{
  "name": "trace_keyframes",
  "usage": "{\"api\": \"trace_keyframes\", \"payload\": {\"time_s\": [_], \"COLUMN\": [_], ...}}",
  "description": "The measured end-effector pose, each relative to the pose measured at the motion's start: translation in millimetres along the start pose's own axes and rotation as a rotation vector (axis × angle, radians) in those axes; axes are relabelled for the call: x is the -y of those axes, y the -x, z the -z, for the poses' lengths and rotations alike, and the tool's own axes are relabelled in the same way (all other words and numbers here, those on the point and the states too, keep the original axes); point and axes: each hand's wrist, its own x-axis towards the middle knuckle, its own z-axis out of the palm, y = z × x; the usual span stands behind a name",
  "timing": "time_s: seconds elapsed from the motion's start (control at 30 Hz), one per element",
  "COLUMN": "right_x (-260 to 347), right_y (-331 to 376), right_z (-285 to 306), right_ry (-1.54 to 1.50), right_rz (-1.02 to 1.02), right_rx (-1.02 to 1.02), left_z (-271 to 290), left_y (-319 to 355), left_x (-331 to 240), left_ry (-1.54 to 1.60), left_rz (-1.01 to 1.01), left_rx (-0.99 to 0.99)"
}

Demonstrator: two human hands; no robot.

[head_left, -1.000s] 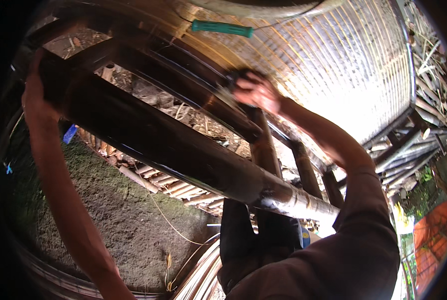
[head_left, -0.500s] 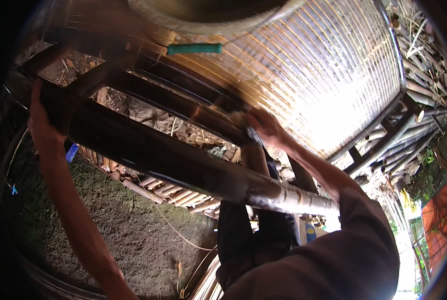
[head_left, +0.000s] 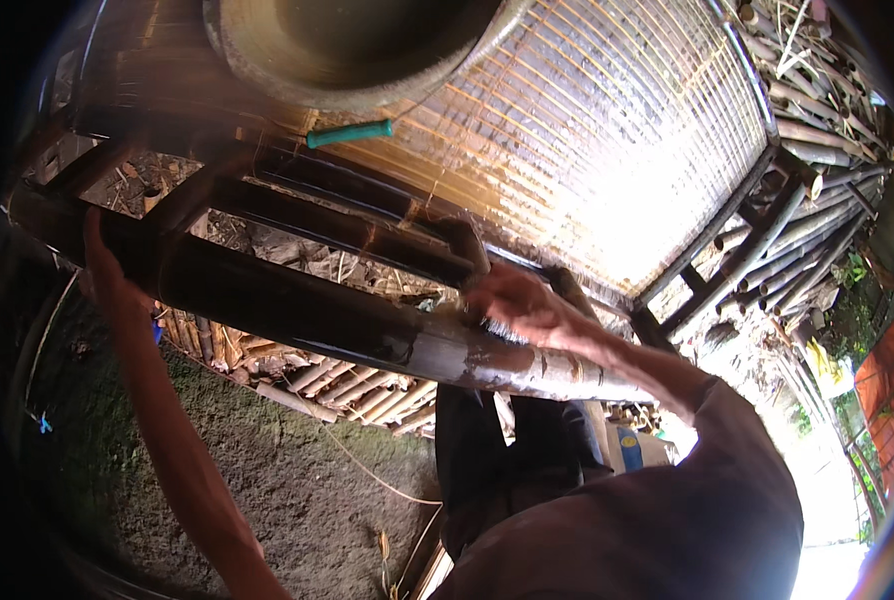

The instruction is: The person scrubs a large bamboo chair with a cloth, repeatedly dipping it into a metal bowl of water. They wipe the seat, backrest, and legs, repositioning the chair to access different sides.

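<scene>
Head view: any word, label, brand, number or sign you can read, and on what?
None can be read.
Blue patch with a yellow spot: any lettering is too small to tell.
Dark pole: none shows.
Green handle: none shows.

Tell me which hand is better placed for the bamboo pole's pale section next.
Likely the right hand: it is at the pale section; the left hand is at the dark end of the bamboo pole.

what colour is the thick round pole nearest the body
Dark brown, paler toward the right; the pole shows best in head view.
</scene>
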Motion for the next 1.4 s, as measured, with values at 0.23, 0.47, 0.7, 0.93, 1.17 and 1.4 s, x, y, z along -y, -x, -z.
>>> {"api": "trace_keyframes", "payload": {"time_s": [0.23, 0.47, 0.7, 0.93, 1.17, 1.4], "right_x": [-8, 44, 77, 140, 98, 130], "right_y": [21, -84, -53, -134, 35, -82], "right_z": [6, -44, -28, -101, -77, -137], "right_ry": [0.163, -0.107, -0.021, 0.536, -0.439, 1.311], "right_rz": [-0.219, -0.534, -0.241, 0.431, -0.061, 0.49], "right_rx": [0.015, 0.162, 0.206, -0.068, -0.102, -0.257], "left_z": [18, 20, 3, -17, -26, -24], "left_y": [-18, -17, -24, -13, 22, 6], "left_x": [7, 27, 29, 20, 8, 9], "left_ry": [0.066, -0.073, -0.008, -0.143, -0.255, -0.268], "left_rz": [0.054, -0.386, -0.278, -0.268, -0.272, -0.273], "left_rx": [0.085, 0.349, -0.197, -0.275, -0.312, -0.402]}}
